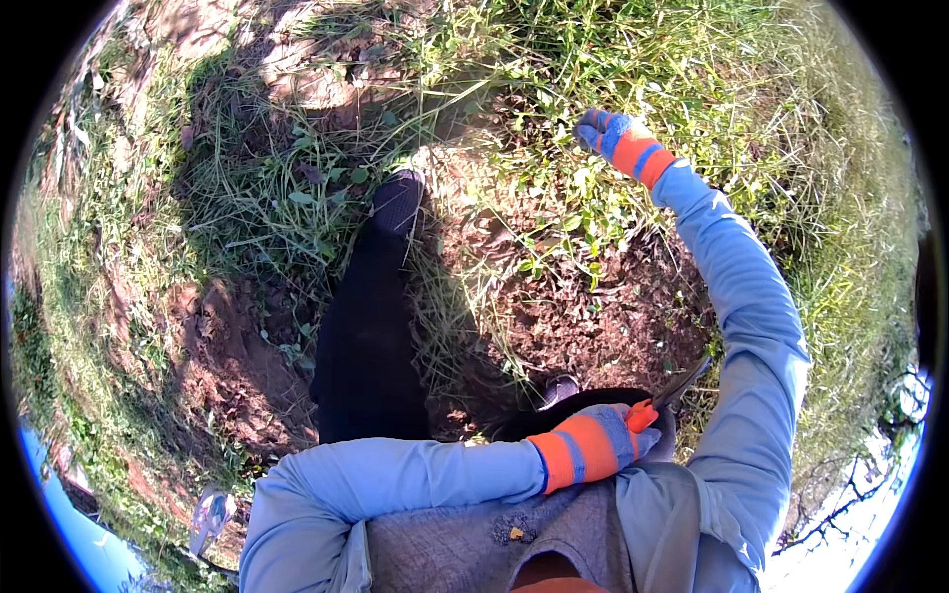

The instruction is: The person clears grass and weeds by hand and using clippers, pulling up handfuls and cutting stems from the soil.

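My left hand (582,446), in an orange and blue-grey knit work glove, lies across the front of my body. It grips the orange handle (640,416) of a hand tool, whose dark blade (682,382) points up and to the right; the exact kind of tool is unclear. My right hand (614,141), gloved alike, reaches out over leafy green weeds (574,200). Its fingers are curled together, and whether they pinch a stem cannot be made out. Under that arm is a patch of loose reddish-brown soil (608,319).
My dark shoe (398,204) stands on the ground ahead; the other shoe (561,389) is partly hidden behind my bent leg. Cut or flattened grass (267,170) lies in shade to the left. Taller grass (756,126) grows at the right. Bare earth (230,348) shows at left.
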Demonstrator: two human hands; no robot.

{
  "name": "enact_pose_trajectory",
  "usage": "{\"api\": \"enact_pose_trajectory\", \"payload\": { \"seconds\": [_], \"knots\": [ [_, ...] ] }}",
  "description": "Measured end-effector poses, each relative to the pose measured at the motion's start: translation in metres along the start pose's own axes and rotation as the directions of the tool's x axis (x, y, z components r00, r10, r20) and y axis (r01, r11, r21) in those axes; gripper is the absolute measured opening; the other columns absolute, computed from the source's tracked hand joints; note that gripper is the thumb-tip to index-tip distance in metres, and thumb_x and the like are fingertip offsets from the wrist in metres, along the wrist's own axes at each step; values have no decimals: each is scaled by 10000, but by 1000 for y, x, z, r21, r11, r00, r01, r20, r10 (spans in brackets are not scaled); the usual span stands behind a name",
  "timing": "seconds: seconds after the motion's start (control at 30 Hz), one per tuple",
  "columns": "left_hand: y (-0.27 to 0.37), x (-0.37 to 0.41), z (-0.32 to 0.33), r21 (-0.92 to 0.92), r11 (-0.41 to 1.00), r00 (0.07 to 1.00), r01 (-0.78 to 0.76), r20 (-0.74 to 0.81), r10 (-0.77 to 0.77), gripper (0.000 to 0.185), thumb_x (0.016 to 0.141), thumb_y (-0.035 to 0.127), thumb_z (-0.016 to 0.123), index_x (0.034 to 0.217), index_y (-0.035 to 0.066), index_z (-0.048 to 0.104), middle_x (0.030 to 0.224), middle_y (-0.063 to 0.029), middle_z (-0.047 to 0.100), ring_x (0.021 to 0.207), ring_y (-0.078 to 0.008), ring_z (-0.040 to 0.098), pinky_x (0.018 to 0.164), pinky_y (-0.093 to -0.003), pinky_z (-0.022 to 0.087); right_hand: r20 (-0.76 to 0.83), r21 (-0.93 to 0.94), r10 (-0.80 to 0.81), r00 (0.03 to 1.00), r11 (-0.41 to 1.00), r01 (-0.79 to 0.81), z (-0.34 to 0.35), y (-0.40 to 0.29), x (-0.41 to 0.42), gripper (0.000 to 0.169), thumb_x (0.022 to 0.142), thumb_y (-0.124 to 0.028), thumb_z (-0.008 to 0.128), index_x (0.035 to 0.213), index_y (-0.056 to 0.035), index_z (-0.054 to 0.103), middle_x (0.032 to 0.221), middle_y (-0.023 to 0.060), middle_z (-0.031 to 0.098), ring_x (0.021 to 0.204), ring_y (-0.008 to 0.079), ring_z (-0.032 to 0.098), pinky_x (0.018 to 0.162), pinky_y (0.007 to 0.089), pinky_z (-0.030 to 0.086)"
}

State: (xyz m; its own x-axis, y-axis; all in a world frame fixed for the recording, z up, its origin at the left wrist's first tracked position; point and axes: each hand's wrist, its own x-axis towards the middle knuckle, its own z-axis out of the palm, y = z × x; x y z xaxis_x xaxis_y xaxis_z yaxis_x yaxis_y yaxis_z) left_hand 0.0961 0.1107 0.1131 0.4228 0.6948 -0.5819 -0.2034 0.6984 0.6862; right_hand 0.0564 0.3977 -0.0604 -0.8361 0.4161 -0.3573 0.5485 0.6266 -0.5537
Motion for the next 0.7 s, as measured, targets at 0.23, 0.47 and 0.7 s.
{"api": "enact_pose_trajectory", "payload": {
  "seconds": [0.23,0.47,0.7],
  "knots": [
    [-63,44,44,428,846,945,-317,68,320,194,817,176,427,929,28,481,782,-95,542,666,-232,533,594,-304,411,112,-173,56,992,984,-36,-94,-66,35,278,814,-302,447,987,-104,537,729,41,601,597,134,551,569,278,445],
    [18,5,12,716,542,889,-440,262,375,318,726,310,500,830,10,481,685,-118,553,589,-250,567,495,-326,436,345,-181,75,936,983,-12,-49,-95,91,235,764,-141,508,980,-50,521,853,96,578,745,202,575,640,288,482],
    [-58,38,52,814,396,903,-425,410,126,179,661,191,521,765,65,593,737,-73,592,632,-254,592,488,-378,441,1,-244,418,908,881,-406,72,-58,90,406,713,-354,530,975,-43,526,937,171,560,856,333,532,755,366,424]
  ]
}}
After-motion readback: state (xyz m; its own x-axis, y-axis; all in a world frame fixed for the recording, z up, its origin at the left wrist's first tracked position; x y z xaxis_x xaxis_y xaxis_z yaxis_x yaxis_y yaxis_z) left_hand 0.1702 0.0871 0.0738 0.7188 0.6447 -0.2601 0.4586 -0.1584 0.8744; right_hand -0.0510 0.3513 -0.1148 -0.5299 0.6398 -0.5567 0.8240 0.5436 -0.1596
